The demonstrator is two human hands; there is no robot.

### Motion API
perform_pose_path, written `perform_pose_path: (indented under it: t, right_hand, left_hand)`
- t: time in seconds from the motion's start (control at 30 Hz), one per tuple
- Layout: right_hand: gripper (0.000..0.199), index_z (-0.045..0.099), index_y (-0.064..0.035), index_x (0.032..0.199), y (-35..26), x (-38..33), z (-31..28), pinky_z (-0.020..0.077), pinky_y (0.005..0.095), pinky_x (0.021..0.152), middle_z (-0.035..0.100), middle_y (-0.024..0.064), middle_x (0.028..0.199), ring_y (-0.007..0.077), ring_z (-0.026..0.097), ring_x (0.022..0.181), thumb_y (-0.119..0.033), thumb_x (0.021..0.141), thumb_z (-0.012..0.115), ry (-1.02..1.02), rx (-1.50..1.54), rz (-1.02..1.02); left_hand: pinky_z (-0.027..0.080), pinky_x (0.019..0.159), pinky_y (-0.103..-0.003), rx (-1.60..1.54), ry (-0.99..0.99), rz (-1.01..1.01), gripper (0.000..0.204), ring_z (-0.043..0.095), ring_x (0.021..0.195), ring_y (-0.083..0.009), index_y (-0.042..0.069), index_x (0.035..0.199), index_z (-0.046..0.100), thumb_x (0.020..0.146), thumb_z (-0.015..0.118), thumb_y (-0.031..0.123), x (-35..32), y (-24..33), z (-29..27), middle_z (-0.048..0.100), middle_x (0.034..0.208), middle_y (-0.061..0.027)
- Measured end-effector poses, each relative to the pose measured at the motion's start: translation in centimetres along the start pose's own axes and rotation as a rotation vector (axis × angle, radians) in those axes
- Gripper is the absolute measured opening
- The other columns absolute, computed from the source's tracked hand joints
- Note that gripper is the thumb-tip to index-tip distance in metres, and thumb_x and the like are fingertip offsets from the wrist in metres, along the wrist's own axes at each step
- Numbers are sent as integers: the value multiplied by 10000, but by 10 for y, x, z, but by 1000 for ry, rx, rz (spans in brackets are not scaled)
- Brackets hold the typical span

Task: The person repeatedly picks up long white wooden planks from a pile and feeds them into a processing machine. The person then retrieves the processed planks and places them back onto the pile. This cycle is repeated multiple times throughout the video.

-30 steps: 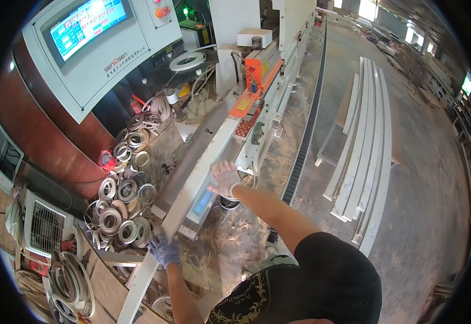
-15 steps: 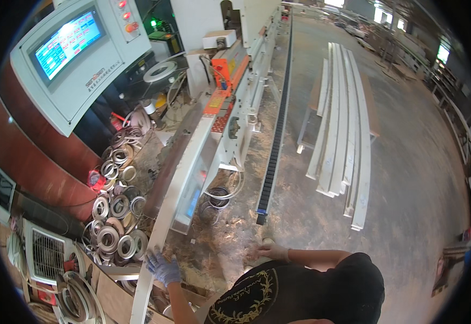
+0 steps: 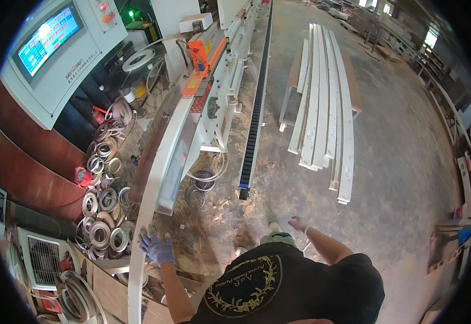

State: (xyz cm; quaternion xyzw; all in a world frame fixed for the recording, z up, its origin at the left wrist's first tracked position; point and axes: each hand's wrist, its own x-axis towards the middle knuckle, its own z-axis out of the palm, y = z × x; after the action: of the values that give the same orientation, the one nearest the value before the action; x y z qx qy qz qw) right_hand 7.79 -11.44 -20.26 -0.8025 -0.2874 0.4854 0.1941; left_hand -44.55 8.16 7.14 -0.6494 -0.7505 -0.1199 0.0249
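Observation:
A long white board (image 3: 150, 200) lies along the infeed of a grey edge-banding machine (image 3: 214, 102) and runs from the lower left toward an orange unit (image 3: 199, 53). My left hand (image 3: 157, 247), in a blue glove, lies on the near part of the board with its fingers draped over the edge. My right hand (image 3: 298, 222) hangs free over the dusty floor to the right of the machine. It holds nothing and its fingers are loose. My black shirt hides both upper arms.
A control cabinet with a lit screen (image 3: 46, 38) stands at the far left. Several rolls of edge tape (image 3: 103, 216) are piled below it. A black cable chain (image 3: 254, 119) runs beside the machine. Long white boards (image 3: 324, 108) are stacked on a stand to the right.
My right hand has left the board near the machine and swung back to my right side. My left hand stays on the board, which has moved farther along the machine.

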Motion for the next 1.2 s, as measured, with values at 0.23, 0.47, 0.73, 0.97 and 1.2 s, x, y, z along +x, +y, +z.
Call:
perform_pose_path:
  t: [0.23, 0.47, 0.73, 0.97, 1.2]
  right_hand:
    - [782, 398, 10, 1382, -32, 11, -86, 437, 390, 970, 562, 252, 1254, 348, 554, 1160, -384, 782, 708, 627, 288, 7]
    - [790, 309, -102, 1451, -62, 44, -174, 366, 471, 1002, 376, 182, 1448, 346, 432, 1272, -411, 818, 666, 584, 810, 180]
    - [577, 425, -172, 1335, -102, 91, -212, 347, 523, 974, 451, 84, 1353, 314, 457, 1206, -395, 846, 636, 306, 1069, 219]
    - [371, 568, -132, 1112, -77, 120, -233, 441, 488, 848, 592, 35, 897, 209, 546, 767, -372, 849, 672, 235, 970, 240]
    - [235, 571, -151, 1020, -69, 89, -270, 477, 443, 879, 576, -18, 851, 187, 596, 835, -356, 910, 607, -31, 1018, 46]
  left_hand:
    - [192, 1146, -508, 53, 86, -78, 735, 242, 1386, -367, 58, 1311, 504, 714, 733, 419, -27, 9, 22, 323, 1481, -187]
    - [215, 1133, -503, -16, -21, -86, 789, 264, 1357, -400, 106, 1396, 414, 742, 682, 457, -113, 70, 71, 281, 1507, -179]
    - [227, 1129, -475, -82, -299, -149, 800, 251, 1373, -394, 111, 1408, 401, 740, 705, 431, -180, 150, 81, 249, 1528, -155]
    - [264, 1111, -469, -164, -253, -141, 778, 301, 1348, -393, 113, 1390, 435, 740, 717, 434, -202, 196, 60, 291, 1508, -160]
    - [401, 1012, -457, -454, -251, 114, 656, 483, 1216, -383, 96, 1312, 514, 756, 718, 378, -200, 248, 68, 510, 1328, -196]
